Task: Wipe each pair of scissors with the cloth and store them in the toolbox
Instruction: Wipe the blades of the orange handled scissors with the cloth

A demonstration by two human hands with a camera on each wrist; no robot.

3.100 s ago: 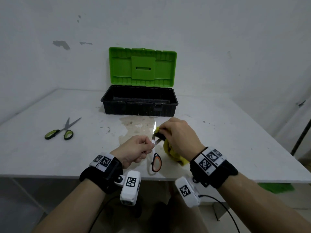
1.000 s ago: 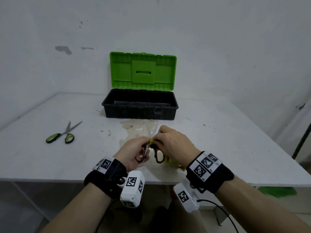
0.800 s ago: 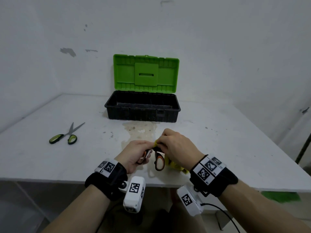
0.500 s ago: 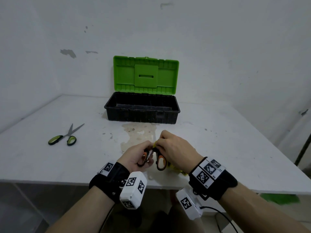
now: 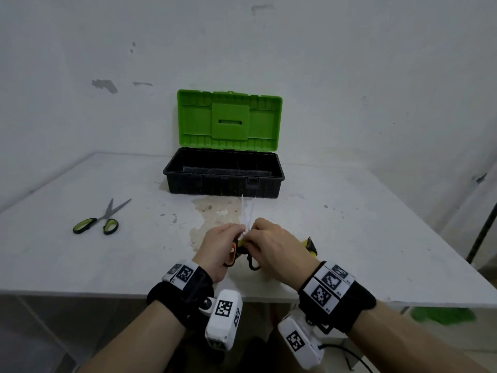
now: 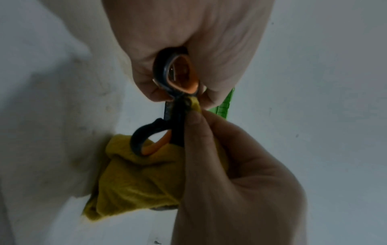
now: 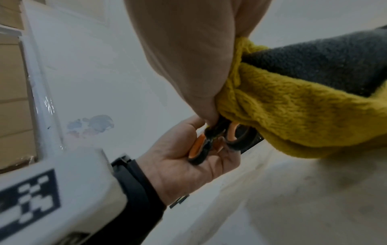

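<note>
**Orange-handled scissors held between both hands, blades toward the toolbox**

The orange-and-black scissors [image 5: 243, 239] sit just below the middle of the head view, above the near part of the desk [image 5: 363, 238]. Their long axis runs up the frame: the handle loops hang toward the bottom edge, and the blades rise toward the toolbox front, slightly parted into a narrow V. In the left wrist view the scissors [image 6: 167, 106] show one loop at upper centre and the other lower down, in front of the cloth.

The left hand [image 5: 219, 246] curls its fingers round one handle loop. The right hand [image 5: 274, 251] pinches the yellow cloth [image 6: 136, 182] against the scissors near the pivot, the rest of the cloth bunched under its palm; a corner sticks out at the hand's right side in the head view. In the right wrist view the cloth [image 7: 293, 107] fills the right half, yellow with a dark grey side.

The toolbox [image 5: 223, 181] stands at centre frame beyond the hands, black tub open, green lid upright against the wall. A stained patch [image 5: 215, 211] marks the desk between the toolbox and the hands.

A second pair, the green-handled scissors [image 5: 100, 220], lies flat at the left of the frame, well apart from the hands, handles to the lower left and closed blades pointing to the upper right.
</note>
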